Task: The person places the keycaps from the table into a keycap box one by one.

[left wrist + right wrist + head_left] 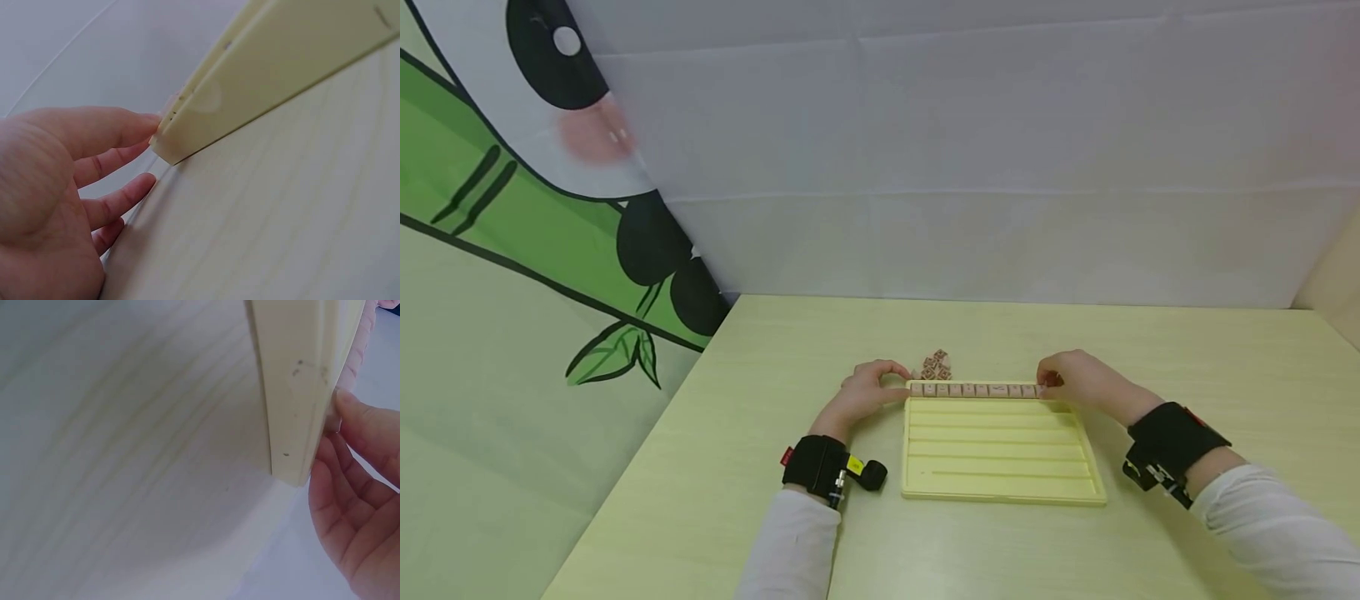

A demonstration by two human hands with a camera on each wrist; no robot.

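Yellow ridged tray (1000,454) lies on the table (700,533), a row of tiles (974,390) along its far edge. The left hand (867,392) touches the left end with fairly straight fingers, narrowly parted from the thumb; the right hand (1086,385) pinches the end tile (334,420) at right. Loose tiles (937,367) lie just beyond.
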